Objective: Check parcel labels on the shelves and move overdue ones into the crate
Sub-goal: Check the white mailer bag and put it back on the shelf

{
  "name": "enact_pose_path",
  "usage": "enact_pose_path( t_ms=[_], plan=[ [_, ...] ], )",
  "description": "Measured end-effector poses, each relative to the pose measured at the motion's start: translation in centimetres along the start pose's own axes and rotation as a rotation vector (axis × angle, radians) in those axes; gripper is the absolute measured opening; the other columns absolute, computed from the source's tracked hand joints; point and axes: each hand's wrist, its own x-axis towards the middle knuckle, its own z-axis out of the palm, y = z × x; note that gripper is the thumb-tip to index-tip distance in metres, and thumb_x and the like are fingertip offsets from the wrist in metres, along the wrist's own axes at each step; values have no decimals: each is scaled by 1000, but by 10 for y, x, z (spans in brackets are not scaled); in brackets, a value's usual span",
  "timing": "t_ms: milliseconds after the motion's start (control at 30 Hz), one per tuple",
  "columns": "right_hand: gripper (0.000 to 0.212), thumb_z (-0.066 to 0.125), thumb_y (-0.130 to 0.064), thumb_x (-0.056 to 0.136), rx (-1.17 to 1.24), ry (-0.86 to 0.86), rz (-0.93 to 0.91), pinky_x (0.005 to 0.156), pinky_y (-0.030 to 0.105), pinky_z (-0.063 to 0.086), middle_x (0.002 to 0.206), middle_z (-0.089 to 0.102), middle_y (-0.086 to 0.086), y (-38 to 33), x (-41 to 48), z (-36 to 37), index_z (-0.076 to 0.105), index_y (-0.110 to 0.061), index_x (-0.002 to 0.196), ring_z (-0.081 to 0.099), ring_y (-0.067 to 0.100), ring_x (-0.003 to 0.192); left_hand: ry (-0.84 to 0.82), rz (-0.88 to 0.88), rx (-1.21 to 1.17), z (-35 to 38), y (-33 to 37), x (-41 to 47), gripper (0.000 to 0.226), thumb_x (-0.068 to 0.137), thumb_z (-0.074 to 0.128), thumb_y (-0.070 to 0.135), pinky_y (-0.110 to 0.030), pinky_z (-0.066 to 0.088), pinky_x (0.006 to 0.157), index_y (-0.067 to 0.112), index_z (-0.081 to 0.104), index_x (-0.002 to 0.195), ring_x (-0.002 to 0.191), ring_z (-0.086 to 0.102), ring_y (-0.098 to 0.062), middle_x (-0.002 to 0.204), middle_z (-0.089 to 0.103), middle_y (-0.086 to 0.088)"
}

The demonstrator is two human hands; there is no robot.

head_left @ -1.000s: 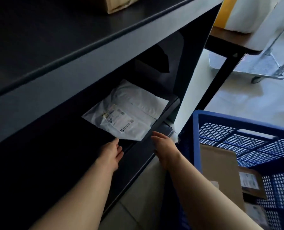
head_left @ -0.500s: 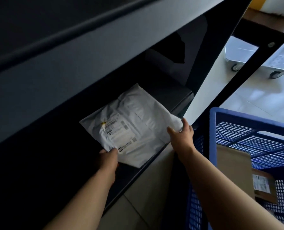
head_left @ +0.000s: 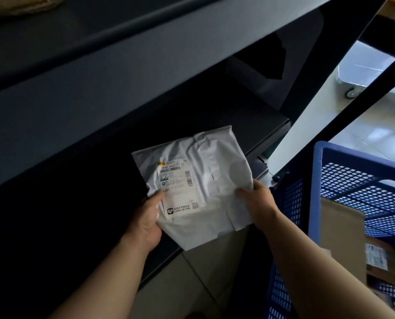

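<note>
From the head camera, a white plastic parcel [head_left: 198,187] is held between both hands in front of the dark lower shelf [head_left: 249,120], label side up and tilted toward the viewer. Its near corner hangs past the shelf's front lip, over the floor tiles; whether its far edge touches the shelf cannot be told.

The left hand [head_left: 145,217] grips the parcel's left edge, with the thumb lying on the printed label [head_left: 180,189] and the other fingers hidden beneath. The right hand [head_left: 258,203] pinches the right edge, thumb on top of the plastic, just beside the rim of the blue crate [head_left: 316,180].

The crate stands to the right of the parcel. Inside it lie a plain cardboard box [head_left: 341,238] and a smaller labelled box [head_left: 380,261].
</note>
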Motion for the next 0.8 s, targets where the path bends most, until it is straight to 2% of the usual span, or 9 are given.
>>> enact_pose_path(
  t_ms=[100,200,300,400,500,633,700,767,800],
  plan=[
    [26,54,2,86,157,38,36,63,29,54,82,65,4,2,-7,-14,64,-11,107,61,21,70,-174,0,-104,1,3,-10,27,94,46,12,-42,50,90,13,67,111,99,67,-27,105,73,-11],
    [29,55,-2,88,239,61,70,75,40,55,97,66,7,5,-11,-25,64,-13,112,63,27,84,-265,-14,-119,7,3,-13,33,88,49,11,-42,53,86,9,65,116,103,67,-28,111,71,-14],
    [31,56,-6,89,240,92,70,75,39,53,105,65,9,4,-15,-33,63,-13,118,61,26,88,-305,-26,-131,15,5,-14,43,80,54,15,-42,56,84,8,63,122,109,65,-31,117,68,-15],
    [30,56,-7,90,236,99,69,77,38,50,101,63,2,0,-16,-38,61,-15,118,59,21,86,-300,-6,-107,22,6,-13,28,89,48,9,-40,59,77,11,67,110,97,69,-27,103,73,-11],
    [30,52,-2,91,255,84,62,71,35,50,93,62,-1,-13,-11,-42,62,-15,116,59,18,80,-232,16,-73,34,9,-6,31,94,40,-1,-37,60,62,12,68,93,79,72,-23,84,75,-8],
    [38,46,8,90,382,53,45,58,28,51,93,66,3,-41,3,-48,63,-12,117,62,18,76,-150,29,-95,56,23,17,32,96,36,-5,-34,59,54,11,64,97,86,68,-25,93,71,-12],
    [43,43,6,94,454,-8,55,75,32,52,111,66,7,-54,8,-50,56,-11,131,62,22,90,-106,37,-129,68,30,31,34,95,34,-6,-32,58,52,13,62,100,87,65,-24,99,67,-12],
    [44,39,4,98,502,-71,107,92,44,45,137,53,18,-63,13,-51,47,-8,139,54,35,119,-74,50,-155,78,33,44,36,96,32,-6,-30,56,48,15,61,100,86,64,-23,102,65,-11],
    [45,38,3,99,546,-93,149,90,45,45,138,49,18,-66,15,-50,44,-9,142,51,37,123,-67,56,-159,83,34,49,37,96,32,-6,-30,56,47,16,61,98,86,64,-22,101,65,-10]
  ],
)
